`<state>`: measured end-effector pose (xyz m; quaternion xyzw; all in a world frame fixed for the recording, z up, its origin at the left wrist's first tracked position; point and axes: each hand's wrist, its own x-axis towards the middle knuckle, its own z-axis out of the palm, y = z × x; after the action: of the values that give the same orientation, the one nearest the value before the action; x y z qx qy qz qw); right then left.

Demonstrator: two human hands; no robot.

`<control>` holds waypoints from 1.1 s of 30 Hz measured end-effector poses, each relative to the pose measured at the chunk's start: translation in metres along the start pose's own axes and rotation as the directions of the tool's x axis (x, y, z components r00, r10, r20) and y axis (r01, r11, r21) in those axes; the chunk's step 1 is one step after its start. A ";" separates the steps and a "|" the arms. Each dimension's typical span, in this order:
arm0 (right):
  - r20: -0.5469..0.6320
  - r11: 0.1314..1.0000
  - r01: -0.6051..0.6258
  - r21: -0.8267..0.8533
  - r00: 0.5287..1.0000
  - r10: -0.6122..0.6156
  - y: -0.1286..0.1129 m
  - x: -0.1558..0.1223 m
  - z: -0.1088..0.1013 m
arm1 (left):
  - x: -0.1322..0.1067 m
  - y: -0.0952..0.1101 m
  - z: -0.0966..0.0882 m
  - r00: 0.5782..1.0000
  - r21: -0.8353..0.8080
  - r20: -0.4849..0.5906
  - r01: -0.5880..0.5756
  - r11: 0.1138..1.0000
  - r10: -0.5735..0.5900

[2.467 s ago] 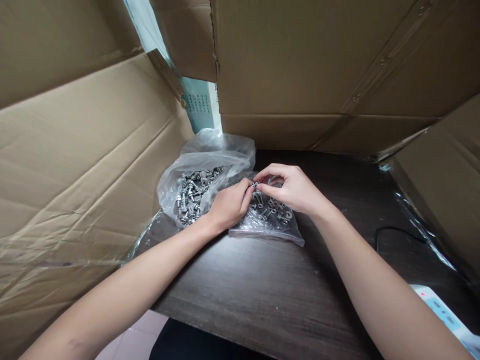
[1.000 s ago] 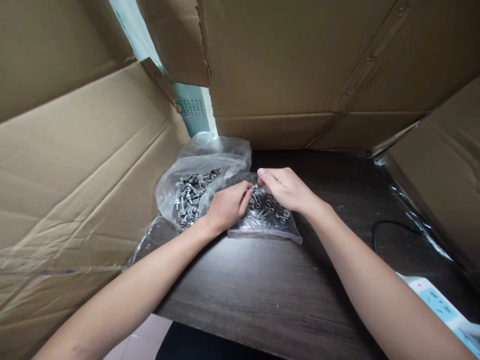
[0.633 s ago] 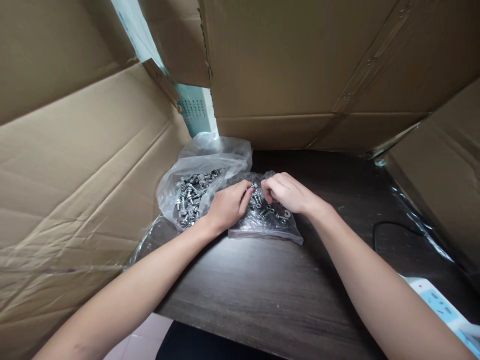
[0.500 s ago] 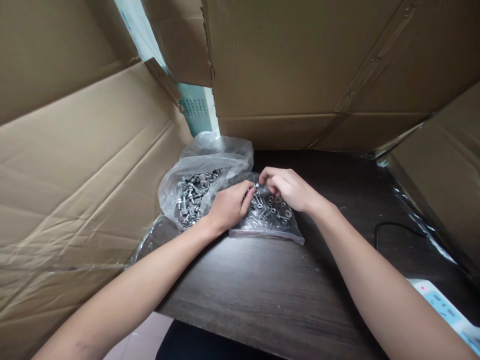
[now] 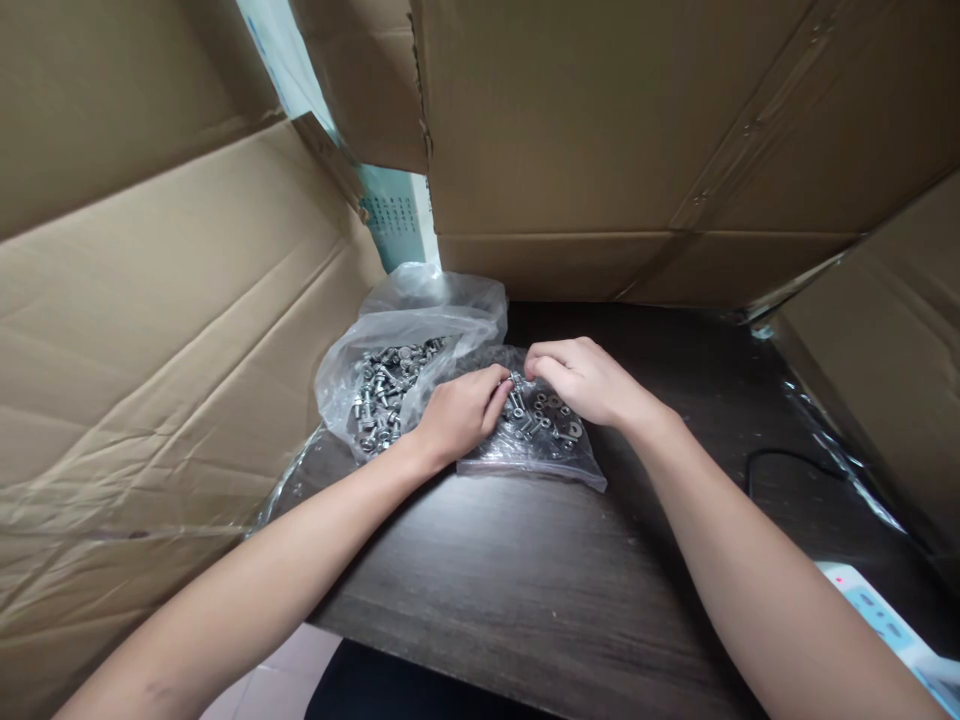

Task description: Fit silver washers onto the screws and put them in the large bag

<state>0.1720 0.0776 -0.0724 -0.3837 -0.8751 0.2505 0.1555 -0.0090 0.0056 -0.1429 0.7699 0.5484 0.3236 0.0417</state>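
My left hand (image 5: 463, 408) is closed in a pinch on a small metal bolt (image 5: 514, 379), whose end shows beyond the fingertips. Just to its right, my right hand (image 5: 581, 378) has its fingers curled together close to the bolt; whatever they hold, if anything, is hidden. Beneath both hands lies a clear plastic zip bag (image 5: 525, 468) with loose bolts, nuts and washers (image 5: 546, 420) on it. Beside my left hand, an opened clear plastic bag (image 5: 335, 375) contains a heap of bolts (image 5: 386, 385).
Cardboard walls (image 5: 600, 120) surround the dark wooden table (image 5: 510, 570) at the back and sides. A white power strip (image 5: 885, 620) with a red light lies at the right, near a black cable (image 5: 787, 452). A printed sheet (image 5: 396, 212) shows through a gap.
My right hand has moved slightly right, and its fingers have curled closer together. My left hand stays in place with the bolt.
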 end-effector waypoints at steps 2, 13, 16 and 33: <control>0.002 0.999 0.001 0.042 1.000 -0.001 -0.001 0.000 0.002 | 0.000 0.000 0.000 1.000 0.001 0.006 0.000 1.000 0.000; -0.121 0.977 0.121 0.173 0.988 -0.101 -0.003 -0.003 -0.003 | 0.000 0.001 -0.001 1.000 0.015 0.026 0.012 1.000 -0.013; -0.137 0.994 0.071 0.087 0.989 -0.059 -0.003 -0.003 -0.003 | 0.000 0.000 -0.001 1.000 0.015 0.007 0.022 1.000 -0.022; -0.068 0.989 0.122 0.080 0.991 -0.116 0.002 0.000 -0.002 | 0.000 -0.001 0.000 0.999 0.018 0.005 0.043 0.999 -0.043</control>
<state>0.1742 0.0794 -0.0720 -0.3316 -0.8798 0.2650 0.2137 -0.0094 0.0058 -0.1437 0.7593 0.5674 0.3156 0.0433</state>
